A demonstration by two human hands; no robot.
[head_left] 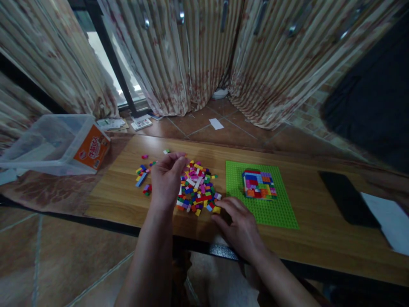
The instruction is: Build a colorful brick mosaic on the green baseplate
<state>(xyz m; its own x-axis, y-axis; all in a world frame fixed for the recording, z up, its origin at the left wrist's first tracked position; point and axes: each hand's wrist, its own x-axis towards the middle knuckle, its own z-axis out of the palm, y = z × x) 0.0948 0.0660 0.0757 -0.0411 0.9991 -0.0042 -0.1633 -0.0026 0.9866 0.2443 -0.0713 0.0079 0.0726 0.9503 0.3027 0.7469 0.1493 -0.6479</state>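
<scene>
Right hand (pixel 242 222), fingers parted, is risking nudging bricks (pixel 203 198) off the desk's (pixel 118 183) near edge. Left hand (pixel 166 181) is hiding any grip.

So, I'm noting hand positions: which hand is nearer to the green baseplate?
The right hand: it is at the near-left corner of the green baseplate, partly covering it in view. The left hand is farther left, across the brick pile.
</scene>
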